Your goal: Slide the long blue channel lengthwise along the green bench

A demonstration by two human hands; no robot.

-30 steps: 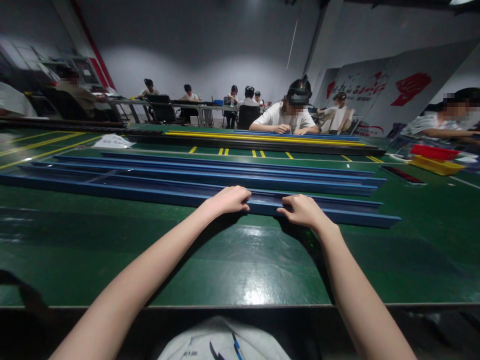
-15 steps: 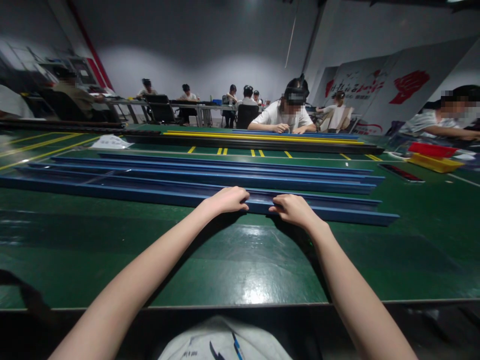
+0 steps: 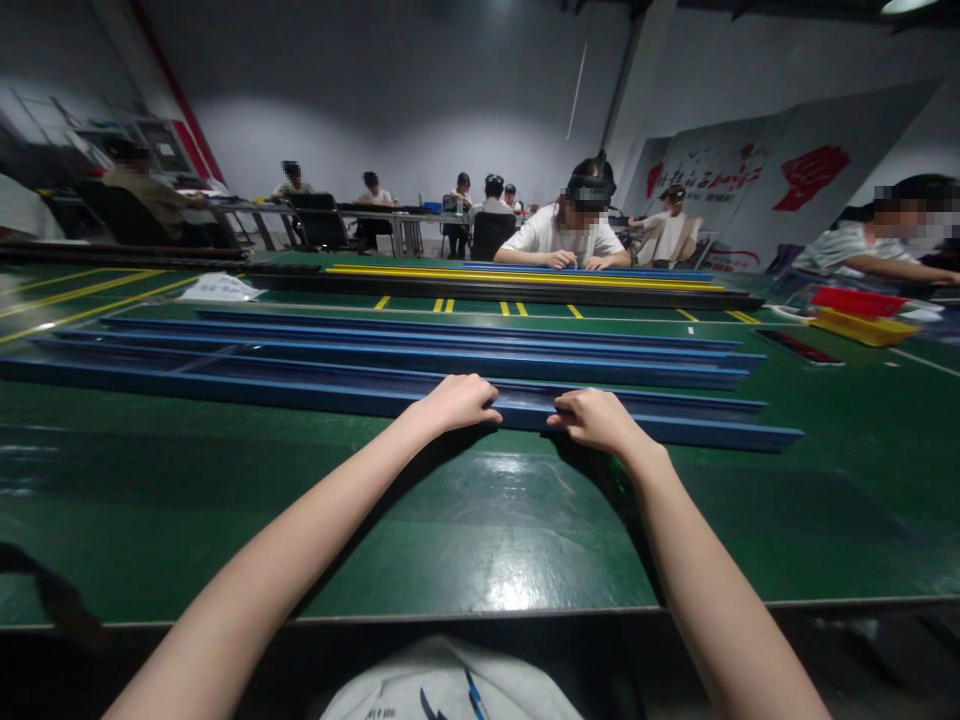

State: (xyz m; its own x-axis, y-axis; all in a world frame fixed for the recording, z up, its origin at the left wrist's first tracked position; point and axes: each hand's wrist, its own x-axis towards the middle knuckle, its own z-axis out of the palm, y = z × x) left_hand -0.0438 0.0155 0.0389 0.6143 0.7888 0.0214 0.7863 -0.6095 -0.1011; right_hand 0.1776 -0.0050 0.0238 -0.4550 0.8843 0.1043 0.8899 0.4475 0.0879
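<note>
A long blue channel strip [image 3: 697, 431] with raised edges lies across the green table in front of me. My left hand [image 3: 459, 402] grips its near edge around the middle, fingers curled over the rim and thumb in front. A short way to the right, my right hand [image 3: 591, 418] pinches the same edge, its fingers bent inward. Fingertips of both hands are partly hidden behind the edge. Just beyond lie more blue channel strips [image 3: 480, 352], roughly parallel to the held one.
Black and yellow strips [image 3: 525, 278] run along the table's far side, where a co-worker [image 3: 562, 235] leans over. At right are a phone [image 3: 801, 347] and a yellow tray [image 3: 862, 327] with a red one. A white paper [image 3: 221, 288] lies at back left.
My right hand has shifted slightly to the right along the strip's edge, widening the gap between my hands. The left hand keeps nearly the same place.
</note>
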